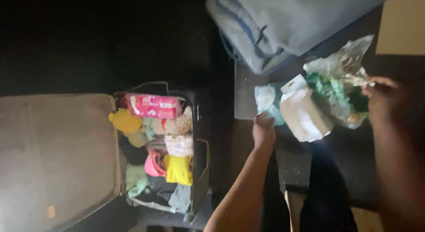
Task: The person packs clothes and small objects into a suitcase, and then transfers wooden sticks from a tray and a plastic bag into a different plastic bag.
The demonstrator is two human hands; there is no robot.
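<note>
**Fingers on the plastic bag, open suitcase off to the side**

Fingers of the right hand are pinched onto the top edge of a crinkly clear plastic bag, holding it up and open. It's pretty blurry and dim, but the grip looks closed on the plastic for sure. The left hand is lower down, with its fingertips curled around a pale bluish-white soft bundle just beside the bag; I'd say it's gripping it, though the blur makes it hard to swear by.

Inside or against the bag there's a white folded packet and some green stuff, can't tell what exactly. All of that is up in the air between the two hands, over a dark surface.

Well apart to the left sits an open suitcase, lid flopped flat, packed with clothes, a yellow plush toy, a beige teddy and a pink wrapped pack on top. A light blue padded bag lies up top.

My read: this is the sorting-the-bag stage, bundle either going in or coming out. Whatever comes next needs the right hand to keep the mouth held open, since thin plastic like that collapses easily.
</note>
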